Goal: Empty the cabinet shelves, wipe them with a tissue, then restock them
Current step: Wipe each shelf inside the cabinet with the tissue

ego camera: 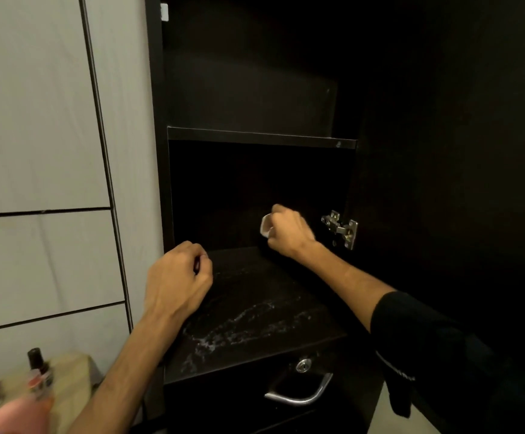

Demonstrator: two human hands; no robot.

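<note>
- The right hand [288,230], deep over the dark wooden lower shelf [255,308] of the black cabinet [158,151], has its fingers curled round a small white object [266,226] (possibly a folded tissue; too small to tell).
- The left hand [176,277] hovers at the shelf's front left, fingers curled in; something dark shows between them, but I cannot tell what.
- Pale dusty streaks cover the shelf's front half.
- The upper shelf [261,137] shows only dark board.
- Blurred small bottles [37,368] stand on a pale worktop [73,371] at lower left.
</note>
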